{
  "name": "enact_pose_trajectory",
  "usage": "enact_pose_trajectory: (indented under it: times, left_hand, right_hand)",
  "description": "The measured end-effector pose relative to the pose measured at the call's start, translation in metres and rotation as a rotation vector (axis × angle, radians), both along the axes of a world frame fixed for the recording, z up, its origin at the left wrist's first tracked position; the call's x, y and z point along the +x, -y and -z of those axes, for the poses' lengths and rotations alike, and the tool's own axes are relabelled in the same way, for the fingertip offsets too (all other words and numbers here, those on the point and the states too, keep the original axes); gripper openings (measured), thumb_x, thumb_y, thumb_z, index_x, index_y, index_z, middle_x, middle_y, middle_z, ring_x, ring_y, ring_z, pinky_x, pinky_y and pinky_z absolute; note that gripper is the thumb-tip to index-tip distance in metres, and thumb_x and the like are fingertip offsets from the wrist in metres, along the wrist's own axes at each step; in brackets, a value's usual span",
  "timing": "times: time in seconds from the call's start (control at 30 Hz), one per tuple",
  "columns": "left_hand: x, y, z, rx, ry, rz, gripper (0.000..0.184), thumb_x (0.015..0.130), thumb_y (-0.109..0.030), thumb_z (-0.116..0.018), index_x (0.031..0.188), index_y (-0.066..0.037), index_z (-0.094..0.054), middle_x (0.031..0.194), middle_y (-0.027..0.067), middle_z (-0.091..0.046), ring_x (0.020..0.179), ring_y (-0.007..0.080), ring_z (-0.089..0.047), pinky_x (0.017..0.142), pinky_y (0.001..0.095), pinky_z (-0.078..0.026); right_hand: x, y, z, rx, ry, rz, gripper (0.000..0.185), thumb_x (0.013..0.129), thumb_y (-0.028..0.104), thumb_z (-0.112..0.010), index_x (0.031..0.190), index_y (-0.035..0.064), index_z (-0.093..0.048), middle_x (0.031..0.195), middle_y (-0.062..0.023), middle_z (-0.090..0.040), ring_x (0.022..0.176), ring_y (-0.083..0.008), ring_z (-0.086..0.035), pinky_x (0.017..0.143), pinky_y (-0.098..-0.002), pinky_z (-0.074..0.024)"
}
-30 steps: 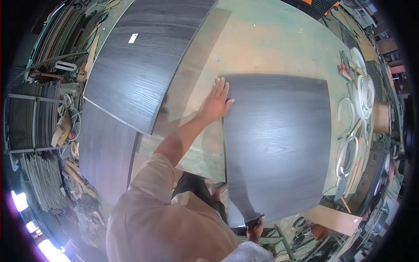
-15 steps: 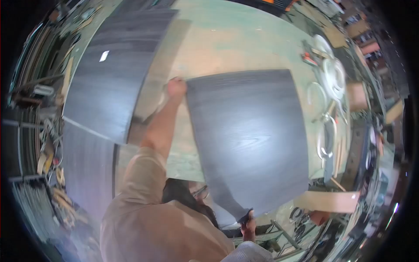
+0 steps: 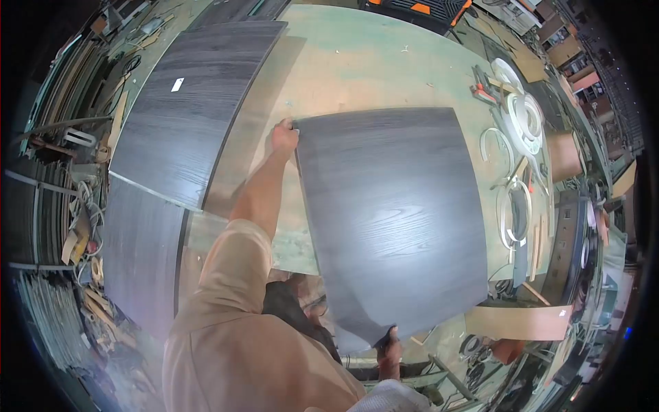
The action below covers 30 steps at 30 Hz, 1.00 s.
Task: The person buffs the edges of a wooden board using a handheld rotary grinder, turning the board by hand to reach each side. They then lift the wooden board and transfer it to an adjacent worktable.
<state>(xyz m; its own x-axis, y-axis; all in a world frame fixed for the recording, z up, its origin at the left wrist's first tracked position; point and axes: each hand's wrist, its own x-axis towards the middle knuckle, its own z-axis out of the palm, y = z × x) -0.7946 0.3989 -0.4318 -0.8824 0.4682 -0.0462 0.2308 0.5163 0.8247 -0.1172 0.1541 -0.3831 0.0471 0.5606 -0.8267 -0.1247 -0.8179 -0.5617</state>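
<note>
A large dark grey wood-grain panel point(image 3: 405, 185) lies over the table and sticks out past its near edge. My left hand point(image 3: 285, 135) is closed around the panel's far left corner, arm stretched forward. At the near edge my right hand point(image 3: 390, 345) grips the same panel, with its thumb on top and its fingers hidden underneath. Left of my arm rests another dark wood-grain panel point(image 3: 195, 103) bearing a small white label point(image 3: 178, 84). A further dark panel point(image 3: 141, 240) sits nearer, beside my left shoulder.
The worn, greenish table point(image 3: 350, 75) spreads beneath the panels. Rolls of white edge banding point(image 3: 527, 123) and a red-handled tool point(image 3: 483, 93) lie along its right side. A black and orange case point(image 3: 419, 9) stands at the far edge, and a tan board point(image 3: 518, 321) juts out at lower right.
Both hands keep their hold on the panel, which has shifted only slightly. The surrounding view has moved a little and is sharper now.
</note>
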Motion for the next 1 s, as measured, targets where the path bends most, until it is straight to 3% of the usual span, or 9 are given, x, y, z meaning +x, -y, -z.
enact_pose_trajectory:
  times: [0.17,0.23,0.27,0.43,0.57,0.67,0.77,0.83,1.0]
  left_hand:
    - [-0.005,0.007,0.003,0.138,0.081,-0.027,0.049,0.080,-0.011,-0.079,0.127,-0.006,-0.066,0.106,0.0181,-0.073,0.101,0.0294,-0.071,0.091,0.0401,-0.056]
    - [-0.018,0.007,0.005,0.040,0.086,0.216,0.056,0.080,-0.011,-0.080,0.132,-0.002,-0.061,0.102,0.0167,-0.074,0.100,0.0271,-0.071,0.091,0.0391,-0.055]
    - [-0.020,0.007,0.007,0.040,0.089,0.213,0.056,0.080,-0.011,-0.080,0.132,-0.002,-0.061,0.102,0.0167,-0.074,0.100,0.0271,-0.071,0.091,0.0391,-0.055]
    - [-0.022,0.008,-0.004,0.107,0.219,0.156,0.051,0.081,-0.009,-0.079,0.128,-0.002,-0.062,0.092,0.0117,-0.074,0.077,0.0214,-0.073,0.073,0.0353,-0.059]
    - [-0.023,0.010,-0.013,0.076,0.247,0.194,0.043,0.082,-0.009,-0.078,0.122,-0.001,-0.064,0.091,0.0114,-0.074,0.069,0.0184,-0.072,0.065,0.0333,-0.059]
    - [-0.022,0.010,0.002,0.226,0.261,0.166,0.036,0.082,-0.009,-0.077,0.115,0.000,-0.065,0.091,0.0121,-0.075,0.077,0.0239,-0.074,0.072,0.0367,-0.059]
    - [-0.017,0.009,0.000,0.152,0.070,0.163,0.030,0.088,-0.011,-0.072,0.116,-0.002,-0.065,0.098,0.0160,-0.070,0.082,0.0253,-0.071,0.069,0.0396,-0.059]
    - [-0.001,0.013,-0.012,-0.101,-0.330,0.204,0.031,0.088,-0.014,-0.072,0.116,-0.001,-0.066,0.101,0.0203,-0.069,0.091,0.0349,-0.068,0.082,0.0464,-0.056]
    - [0.033,0.027,-0.004,0.007,-0.487,0.175,0.033,0.088,-0.015,-0.072,0.118,-0.003,-0.069,0.105,0.0221,-0.067,0.102,0.0402,-0.063,0.091,0.0488,-0.052]
  right_hand:
    - [0.002,0.000,0.002,0.024,-0.082,-0.027,0.061,0.107,0.052,-0.052,0.132,-0.0040,-0.057,0.125,-0.0128,-0.064,0.111,-0.0281,-0.064,0.093,-0.0445,-0.0517]
    - [0.008,0.000,0.009,0.023,-0.082,-0.036,0.060,0.108,0.050,-0.050,0.132,-0.0040,-0.056,0.126,-0.0131,-0.064,0.112,-0.0288,-0.064,0.093,-0.0447,-0.0514]
    - [0.010,0.000,0.012,0.026,-0.087,-0.039,0.059,0.109,0.049,-0.048,0.133,-0.0039,-0.056,0.126,-0.0135,-0.064,0.112,-0.0294,-0.064,0.094,-0.0449,-0.0512]
    - [0.003,0.000,0.007,0.029,-0.139,0.025,0.057,0.110,0.048,-0.046,0.134,-0.0034,-0.056,0.129,-0.0130,-0.063,0.114,-0.0291,-0.063,0.095,-0.0448,-0.0509]
    - [0.006,0.001,0.009,0.017,-0.051,-0.010,0.056,0.109,0.048,-0.047,0.136,-0.0004,-0.057,0.130,-0.0126,-0.063,0.118,-0.0289,-0.061,0.095,-0.0449,-0.0508]
    - [0.007,0.003,0.011,0.016,-0.090,0.036,0.055,0.108,0.049,-0.049,0.135,0.0018,-0.058,0.129,-0.0112,-0.063,0.115,-0.0282,-0.062,0.092,-0.0433,-0.0512]
    - [0.010,0.004,0.015,-0.006,-0.079,0.035,0.052,0.107,0.049,-0.052,0.130,0.0038,-0.061,0.121,-0.0077,-0.065,0.107,-0.0257,-0.063,0.087,-0.0410,-0.0511]
    - [0.012,0.005,0.017,0.010,-0.103,0.044,0.050,0.106,0.049,-0.054,0.127,0.0043,-0.062,0.116,-0.0063,-0.065,0.103,-0.0243,-0.063,0.085,-0.0402,-0.0508]
    - [0.018,0.005,0.023,-0.017,-0.063,0.089,0.045,0.103,0.047,-0.061,0.119,0.0053,-0.064,0.106,-0.0037,-0.065,0.096,-0.0216,-0.062,0.082,-0.0392,-0.0502]
